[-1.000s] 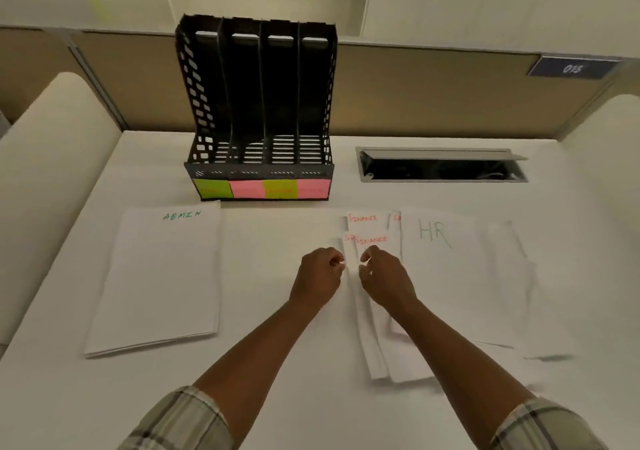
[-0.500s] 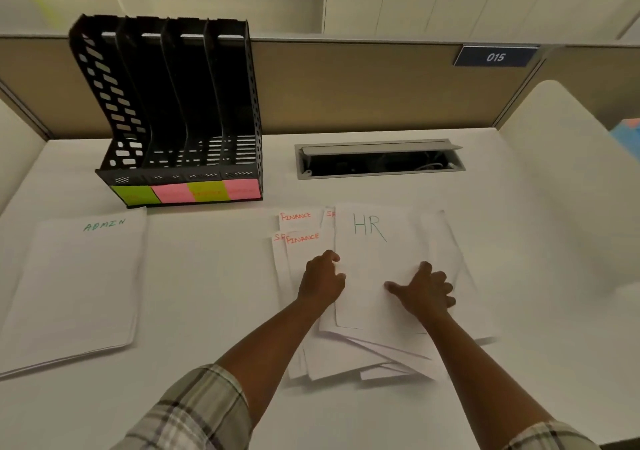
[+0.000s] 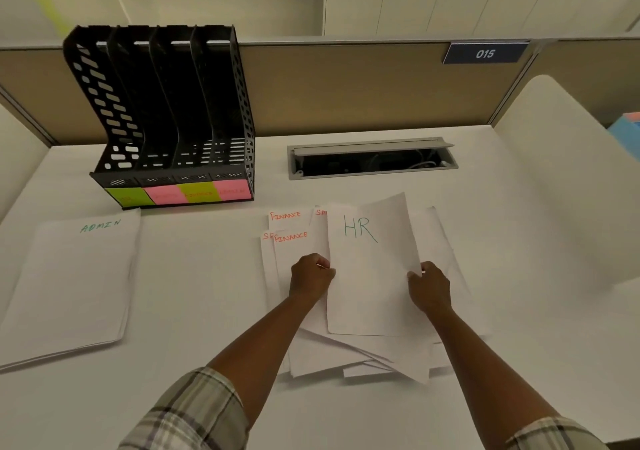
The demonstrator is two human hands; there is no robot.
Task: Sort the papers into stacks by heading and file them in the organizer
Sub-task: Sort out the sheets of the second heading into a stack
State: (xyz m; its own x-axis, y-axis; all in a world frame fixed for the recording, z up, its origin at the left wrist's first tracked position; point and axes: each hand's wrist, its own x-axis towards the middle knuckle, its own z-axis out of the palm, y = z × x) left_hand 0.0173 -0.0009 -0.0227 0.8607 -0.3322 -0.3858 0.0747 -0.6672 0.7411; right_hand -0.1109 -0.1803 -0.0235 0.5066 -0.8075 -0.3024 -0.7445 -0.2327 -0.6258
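The left hand [image 3: 311, 275] and right hand [image 3: 428, 285] pinched the side edges of the HR sheet [image 3: 372, 269], which lay on the loose pile [image 3: 367, 356], right of the ADMIN stack [image 3: 74, 283]

Both forearms reach forward from plaid sleeves, converging slightly toward the middle. The left hand [image 3: 311, 274] is curled in a loose fist, knuckles up, fingers pinched closed at its right side. The right hand [image 3: 429, 287] sits level with it, well apart, fingers curled under and thumb pressed in, closed in a pinch
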